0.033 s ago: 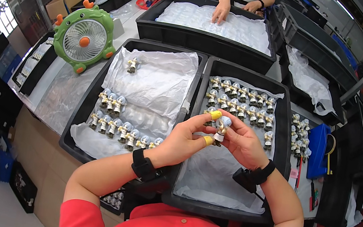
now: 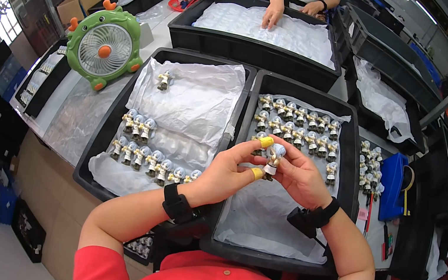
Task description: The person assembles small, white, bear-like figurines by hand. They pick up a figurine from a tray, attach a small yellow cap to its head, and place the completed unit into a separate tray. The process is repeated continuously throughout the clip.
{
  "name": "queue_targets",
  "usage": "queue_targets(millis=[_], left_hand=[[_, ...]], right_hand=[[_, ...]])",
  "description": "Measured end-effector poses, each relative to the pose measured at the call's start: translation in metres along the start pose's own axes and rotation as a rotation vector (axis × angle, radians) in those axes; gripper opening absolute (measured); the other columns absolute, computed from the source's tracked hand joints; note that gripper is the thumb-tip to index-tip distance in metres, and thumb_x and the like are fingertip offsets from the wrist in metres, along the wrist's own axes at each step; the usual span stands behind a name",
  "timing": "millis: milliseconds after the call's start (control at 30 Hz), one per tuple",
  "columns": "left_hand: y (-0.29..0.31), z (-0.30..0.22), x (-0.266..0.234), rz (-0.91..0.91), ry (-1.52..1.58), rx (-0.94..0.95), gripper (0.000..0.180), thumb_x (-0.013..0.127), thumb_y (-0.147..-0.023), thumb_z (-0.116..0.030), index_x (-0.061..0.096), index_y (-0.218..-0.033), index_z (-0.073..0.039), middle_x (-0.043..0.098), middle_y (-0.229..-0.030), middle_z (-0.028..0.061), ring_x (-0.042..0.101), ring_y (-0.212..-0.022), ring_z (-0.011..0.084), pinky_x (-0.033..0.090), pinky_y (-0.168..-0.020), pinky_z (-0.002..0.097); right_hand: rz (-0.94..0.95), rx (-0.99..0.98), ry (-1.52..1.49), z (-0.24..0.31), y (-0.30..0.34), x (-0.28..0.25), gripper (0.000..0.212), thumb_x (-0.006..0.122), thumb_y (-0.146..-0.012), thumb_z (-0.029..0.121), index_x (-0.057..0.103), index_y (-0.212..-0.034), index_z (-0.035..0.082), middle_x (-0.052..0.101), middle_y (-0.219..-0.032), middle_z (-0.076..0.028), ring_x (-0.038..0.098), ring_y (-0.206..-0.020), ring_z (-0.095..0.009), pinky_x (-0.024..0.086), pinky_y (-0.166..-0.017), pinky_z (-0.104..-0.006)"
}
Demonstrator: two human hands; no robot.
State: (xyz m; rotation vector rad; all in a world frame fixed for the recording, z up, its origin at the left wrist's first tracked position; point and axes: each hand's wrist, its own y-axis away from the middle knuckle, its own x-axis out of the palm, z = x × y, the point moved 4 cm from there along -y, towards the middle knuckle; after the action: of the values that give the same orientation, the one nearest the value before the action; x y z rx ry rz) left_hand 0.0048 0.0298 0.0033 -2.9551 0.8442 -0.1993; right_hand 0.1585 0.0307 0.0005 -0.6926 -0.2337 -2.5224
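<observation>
A small figurine (image 2: 274, 159) with pale blue hair, a white and gold outfit and dark feet stands upright between my two hands, above the right-hand tray (image 2: 344, 221). Yellow covers wrap the thumb and a finger of my left hand (image 2: 231, 168), which pinches it from the left. From the other side, my right hand (image 2: 304, 178) grips the same figurine with thumb and fingers. Similar figurines (image 2: 297, 135) lie in rows on white paper at that tray's far end; my hands hide part of them. The left-hand tray (image 2: 100, 142) holds more figurines (image 2: 140, 155) on its paper.
Beyond these trays is a larger black tray (image 2: 257, 52) lined with white wrap, where a co-worker's hand (image 2: 272, 13) rests. A green fan (image 2: 104, 47) stands at left. On the right lie loose figurines (image 2: 371, 166), a blue case (image 2: 390, 187) and pens (image 2: 385, 243).
</observation>
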Motion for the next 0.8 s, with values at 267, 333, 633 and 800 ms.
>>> queue_targets(millis=[267, 333, 633, 800], left_hand=[[0.0, -0.005, -0.001, -0.012, -0.009, -0.054, 0.052, 0.06, -0.083, -0.003, 0.038, -0.13, -0.002, 0.048, -0.12, 0.0078, 0.051, -0.105, 0.0146, 0.047, -0.083, 0.0264], [0.001, -0.002, -0.003, -0.07, -0.064, 0.019, 0.049, 0.061, -0.083, -0.004, 0.04, -0.127, -0.003, 0.05, -0.114, 0.0067, 0.051, -0.104, 0.0144, 0.047, -0.083, 0.0267], [0.002, -0.007, -0.003, -0.113, -0.186, 0.018, 0.044, 0.066, -0.077, -0.005, 0.045, -0.116, -0.004, 0.054, -0.107, 0.0101, 0.054, -0.103, 0.0188, 0.05, -0.084, 0.0303], [0.001, -0.004, -0.003, -0.114, -0.15, 0.012, 0.043, 0.066, -0.077, -0.005, 0.045, -0.114, -0.003, 0.053, -0.107, 0.0096, 0.054, -0.102, 0.0189, 0.05, -0.084, 0.0304]], right_hand=[[0.018, 0.04, -0.051, -0.001, 0.0, 0.004, 0.04, 0.043, -0.095, 0.012, 0.036, -0.133, 0.005, 0.048, -0.123, -0.006, 0.049, -0.113, -0.016, 0.04, -0.095, -0.032], [0.017, 0.06, -0.086, -0.004, -0.001, 0.003, 0.038, 0.043, -0.095, 0.013, 0.037, -0.132, 0.004, 0.049, -0.121, -0.006, 0.05, -0.109, -0.015, 0.041, -0.091, -0.0305], [-0.011, 0.117, -0.132, -0.011, -0.001, 0.0, 0.038, 0.043, -0.095, 0.016, 0.037, -0.131, 0.005, 0.052, -0.113, -0.005, 0.052, -0.098, -0.012, 0.043, -0.082, -0.0266], [-0.011, 0.087, -0.094, -0.013, -0.001, -0.002, 0.037, 0.043, -0.095, 0.015, 0.038, -0.13, 0.006, 0.051, -0.115, -0.006, 0.053, -0.102, -0.014, 0.043, -0.085, -0.0294]])
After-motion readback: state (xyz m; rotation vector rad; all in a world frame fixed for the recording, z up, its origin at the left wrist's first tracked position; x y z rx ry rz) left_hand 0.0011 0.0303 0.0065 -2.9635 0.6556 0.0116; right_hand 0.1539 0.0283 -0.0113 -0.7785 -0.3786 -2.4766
